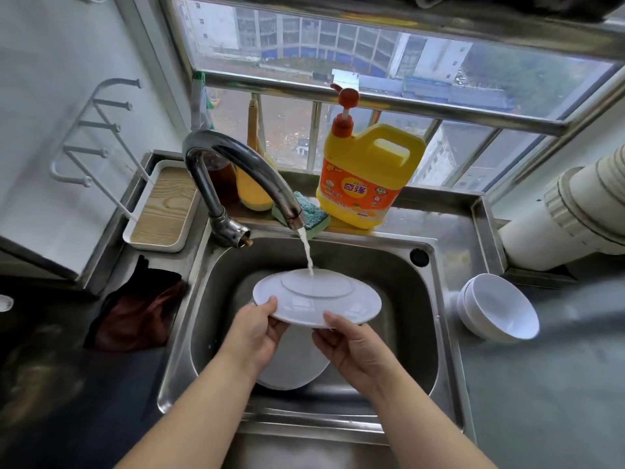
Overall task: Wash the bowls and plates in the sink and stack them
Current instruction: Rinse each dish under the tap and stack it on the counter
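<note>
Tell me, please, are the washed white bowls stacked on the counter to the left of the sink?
No, the stacked white bowls lie tilted on the counter to the right of the sink; a dark brown cloth lies on the left.

The sink [399, 265] lies in the middle of the counter. Over it, the left hand [252, 330] and the right hand [355, 346] hold a plate [338, 306] under the tap [236, 164], which stands at the far left of the sink. Another plate [294, 367] lies in the sink below. Behind the sink stand a sponge [311, 211] and, just right of it, a soap bottle [365, 177]. Stacked bowls [500, 309] rest on the counter to the right; a cloth [135, 313] lies to the left, with a tray [162, 208] farther behind it.
</note>
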Motion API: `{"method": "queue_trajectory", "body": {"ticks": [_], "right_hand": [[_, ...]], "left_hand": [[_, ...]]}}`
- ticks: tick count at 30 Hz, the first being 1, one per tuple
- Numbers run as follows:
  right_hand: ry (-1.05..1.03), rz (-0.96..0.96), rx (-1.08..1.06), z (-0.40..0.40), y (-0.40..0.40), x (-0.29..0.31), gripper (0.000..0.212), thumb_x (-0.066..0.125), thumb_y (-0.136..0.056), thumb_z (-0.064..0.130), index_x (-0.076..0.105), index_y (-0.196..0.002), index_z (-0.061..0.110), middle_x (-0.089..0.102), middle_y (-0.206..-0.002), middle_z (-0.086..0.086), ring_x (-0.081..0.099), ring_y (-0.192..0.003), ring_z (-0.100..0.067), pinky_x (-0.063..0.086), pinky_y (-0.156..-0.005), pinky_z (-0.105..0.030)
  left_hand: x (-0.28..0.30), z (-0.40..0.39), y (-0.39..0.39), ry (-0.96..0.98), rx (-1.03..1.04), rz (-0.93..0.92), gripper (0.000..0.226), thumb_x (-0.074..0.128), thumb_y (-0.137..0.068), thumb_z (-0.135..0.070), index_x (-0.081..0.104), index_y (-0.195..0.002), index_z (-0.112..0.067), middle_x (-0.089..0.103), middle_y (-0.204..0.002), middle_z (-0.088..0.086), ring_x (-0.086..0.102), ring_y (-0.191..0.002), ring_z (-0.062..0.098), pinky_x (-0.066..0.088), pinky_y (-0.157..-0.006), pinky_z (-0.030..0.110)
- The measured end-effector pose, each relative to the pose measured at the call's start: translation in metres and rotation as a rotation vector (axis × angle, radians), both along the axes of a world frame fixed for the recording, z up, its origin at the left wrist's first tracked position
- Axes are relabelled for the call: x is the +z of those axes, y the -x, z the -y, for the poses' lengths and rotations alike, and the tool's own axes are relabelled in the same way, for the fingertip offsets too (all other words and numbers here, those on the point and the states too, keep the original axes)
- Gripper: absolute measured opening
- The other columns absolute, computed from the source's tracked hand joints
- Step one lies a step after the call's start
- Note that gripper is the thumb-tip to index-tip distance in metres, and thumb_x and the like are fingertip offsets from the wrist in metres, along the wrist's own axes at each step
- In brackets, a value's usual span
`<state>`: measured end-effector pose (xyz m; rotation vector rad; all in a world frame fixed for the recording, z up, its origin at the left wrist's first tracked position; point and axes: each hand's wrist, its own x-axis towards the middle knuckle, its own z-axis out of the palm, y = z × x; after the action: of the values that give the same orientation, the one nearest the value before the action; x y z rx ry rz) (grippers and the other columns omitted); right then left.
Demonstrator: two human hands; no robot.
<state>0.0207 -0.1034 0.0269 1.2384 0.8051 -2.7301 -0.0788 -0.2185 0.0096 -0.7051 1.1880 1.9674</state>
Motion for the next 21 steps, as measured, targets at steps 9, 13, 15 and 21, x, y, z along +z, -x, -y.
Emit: {"method": "queue_trajectory", "body": {"ticks": [9,13,15,21], "right_hand": [[0.07,0.014,-0.214,-0.02,-0.004,-0.003,0.045,0.06,-0.079,-0.001,0.054,-0.123,0.001,0.072,-0.097,-0.016,0.072,-0.078,-0.023,0.058,-0.059,-0.027],[0.015,-0.029,-0.079,0.0,-0.005,-0.003,0.048,0.063,-0.069,-0.007,0.058,-0.116,0.0,0.07,-0.106,-0.019,0.07,-0.09,-0.027,0.059,-0.071,-0.031],[-0.009,0.009,-0.056,-0.003,-0.008,-0.005,0.042,0.062,-0.076,-0.004,0.058,-0.117,0.001,0.07,-0.107,-0.018,0.069,-0.092,-0.027,0.059,-0.074,-0.032],[0.014,0.109,-0.165,-0.041,-0.016,-0.006,0.023,0.053,-0.095,0.021,0.066,-0.103,0.003,0.073,-0.09,-0.011,0.071,-0.073,-0.018,0.06,-0.064,-0.029]], "left_hand": [[0.0,0.005,0.006,-0.006,0.005,0.016,0.027,0.041,-0.101,-0.013,0.054,-0.123,-0.002,0.069,-0.097,0.013,0.066,-0.083,0.02,0.058,-0.056,0.025],[-0.008,-0.001,-0.007,0.019,0.042,0.08,0.035,0.036,-0.102,-0.007,0.046,-0.134,0.004,0.063,-0.105,0.018,0.062,-0.085,0.024,0.057,-0.062,0.034],[-0.009,0.004,-0.002,0.049,0.027,0.071,0.032,0.037,-0.102,-0.007,0.049,-0.13,0.002,0.065,-0.097,0.015,0.062,-0.082,0.022,0.058,-0.052,0.028],[-0.003,0.028,0.019,-0.022,-0.056,0.017,0.028,0.043,-0.101,-0.018,0.058,-0.121,-0.005,0.075,-0.079,0.006,0.072,-0.07,0.015,0.058,-0.057,0.025]]}}
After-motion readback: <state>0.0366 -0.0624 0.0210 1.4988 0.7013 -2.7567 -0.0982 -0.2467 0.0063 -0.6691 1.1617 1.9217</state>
